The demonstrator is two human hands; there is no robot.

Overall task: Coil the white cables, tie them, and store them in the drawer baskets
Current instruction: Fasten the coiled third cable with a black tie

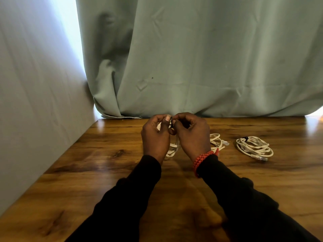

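Both hands are raised together over the middle of the wooden table [104, 172]. My left hand [155, 137] and my right hand [192, 135] pinch a small black tie [172, 122] at the top of a coiled white cable [173, 147], whose loops hang below and between the palms. A plug end shows by the left fingers. A second white cable [216, 141] lies loosely coiled just right of my right wrist. Further right rests a third coiled white cable [253, 147] with a black tie around it.
A pale green curtain [201, 58] hangs along the table's far edge. A grey wall [35, 93] borders the left side. Black sleeves cover both forearms, and a red bead bracelet [202, 159] circles the right wrist. No drawer or basket is in view.
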